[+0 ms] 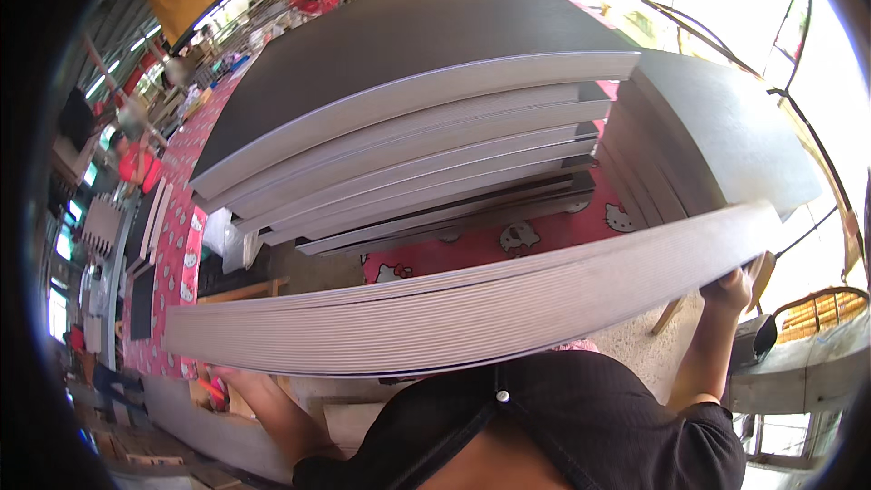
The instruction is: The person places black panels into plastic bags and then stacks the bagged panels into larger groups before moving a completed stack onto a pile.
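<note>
Board bundle (pixel 454 318) is held up between the pink patterned table (pixel 567 229), with its larger dark-topped pile (pixel 408 45), and the black shirt (pixel 581 408). Its many thin, pale layers look stiff and, stacked this thick, probably heavy; the sheets may slide over one another and the corners may dent, so both ends, supported from beneath, seem the soundest holds. Its long axis runs left to right across the body, right end higher in view, layered edges facing the wearer. Right hand (pixel 730 289) has fingers curled and clamped on the right end; left hand (pixel 234 377) is under the left end, fingers hidden, so I cannot tell their state
</note>
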Action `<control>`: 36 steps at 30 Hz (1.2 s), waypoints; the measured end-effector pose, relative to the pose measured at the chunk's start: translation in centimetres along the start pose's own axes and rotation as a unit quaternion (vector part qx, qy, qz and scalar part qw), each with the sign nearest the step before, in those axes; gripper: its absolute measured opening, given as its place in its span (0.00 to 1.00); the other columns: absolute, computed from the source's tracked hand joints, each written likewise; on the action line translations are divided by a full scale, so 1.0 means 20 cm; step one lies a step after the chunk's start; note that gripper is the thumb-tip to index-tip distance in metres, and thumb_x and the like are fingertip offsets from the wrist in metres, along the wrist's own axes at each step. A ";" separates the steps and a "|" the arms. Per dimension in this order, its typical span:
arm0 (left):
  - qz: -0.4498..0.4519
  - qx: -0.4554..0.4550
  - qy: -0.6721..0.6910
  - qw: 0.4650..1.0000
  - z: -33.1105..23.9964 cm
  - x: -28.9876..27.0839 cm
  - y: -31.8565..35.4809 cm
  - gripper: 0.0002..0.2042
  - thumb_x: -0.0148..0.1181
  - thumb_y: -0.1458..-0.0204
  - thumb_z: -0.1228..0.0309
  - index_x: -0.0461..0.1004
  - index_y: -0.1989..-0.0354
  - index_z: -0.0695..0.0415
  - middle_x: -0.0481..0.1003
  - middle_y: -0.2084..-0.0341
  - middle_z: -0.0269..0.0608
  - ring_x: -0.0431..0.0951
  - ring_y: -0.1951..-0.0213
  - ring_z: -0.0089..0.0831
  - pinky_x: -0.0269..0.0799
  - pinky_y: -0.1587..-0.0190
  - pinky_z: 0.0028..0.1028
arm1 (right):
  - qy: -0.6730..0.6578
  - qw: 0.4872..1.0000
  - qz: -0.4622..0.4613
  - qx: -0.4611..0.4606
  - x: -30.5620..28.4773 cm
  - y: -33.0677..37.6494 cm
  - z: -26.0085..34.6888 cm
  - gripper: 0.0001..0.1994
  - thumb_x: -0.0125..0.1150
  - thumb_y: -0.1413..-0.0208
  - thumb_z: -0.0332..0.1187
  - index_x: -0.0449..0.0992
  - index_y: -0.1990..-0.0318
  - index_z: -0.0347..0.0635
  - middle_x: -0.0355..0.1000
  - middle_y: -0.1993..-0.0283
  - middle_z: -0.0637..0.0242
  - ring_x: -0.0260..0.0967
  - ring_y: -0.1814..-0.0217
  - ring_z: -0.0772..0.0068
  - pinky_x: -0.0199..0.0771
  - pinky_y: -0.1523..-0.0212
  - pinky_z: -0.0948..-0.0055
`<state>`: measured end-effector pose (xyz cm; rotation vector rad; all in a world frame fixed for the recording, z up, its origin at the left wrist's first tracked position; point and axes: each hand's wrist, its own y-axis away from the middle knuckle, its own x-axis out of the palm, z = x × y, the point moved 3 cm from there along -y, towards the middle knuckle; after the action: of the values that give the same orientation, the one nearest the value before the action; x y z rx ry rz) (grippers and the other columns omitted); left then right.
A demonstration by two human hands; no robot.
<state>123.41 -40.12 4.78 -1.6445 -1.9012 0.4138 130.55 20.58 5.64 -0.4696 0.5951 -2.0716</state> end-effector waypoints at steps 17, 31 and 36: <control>-0.014 -0.027 -0.272 0.962 0.51 -0.22 0.39 0.44 0.59 0.65 0.38 0.59 0.50 0.66 0.66 0.58 0.42 0.67 0.56 0.32 0.65 0.54 0.30 | 0.138 0.949 0.153 0.238 -0.06 0.66 -0.90 0.50 0.66 0.64 0.58 0.46 0.41 0.33 0.56 0.48 0.57 0.59 0.53 0.68 0.66 0.55 0.68; -0.230 -0.136 -0.146 0.953 -0.46 0.17 -0.44 0.38 0.45 0.51 0.40 0.55 0.41 0.58 0.60 0.44 0.39 0.62 0.45 0.33 0.61 0.45 0.32 | 0.124 0.983 -0.039 0.126 0.25 -0.11 0.02 0.33 0.44 0.45 0.56 0.57 0.44 0.33 0.60 0.48 0.55 0.60 0.48 0.62 0.61 0.48 0.66; -0.118 -0.139 -0.255 0.950 -0.85 0.35 -1.11 0.41 0.52 0.60 0.36 0.63 0.45 0.59 0.68 0.52 0.45 0.70 0.53 0.35 0.68 0.54 0.36 | 0.053 0.987 0.083 0.125 0.76 -0.76 0.49 0.32 0.45 0.46 0.56 0.65 0.49 0.32 0.63 0.51 0.55 0.62 0.50 0.69 0.66 0.54 0.70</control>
<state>115.65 -39.82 32.57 -1.5530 -2.6120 0.5291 117.69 12.64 23.86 -0.1605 0.4137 -1.9861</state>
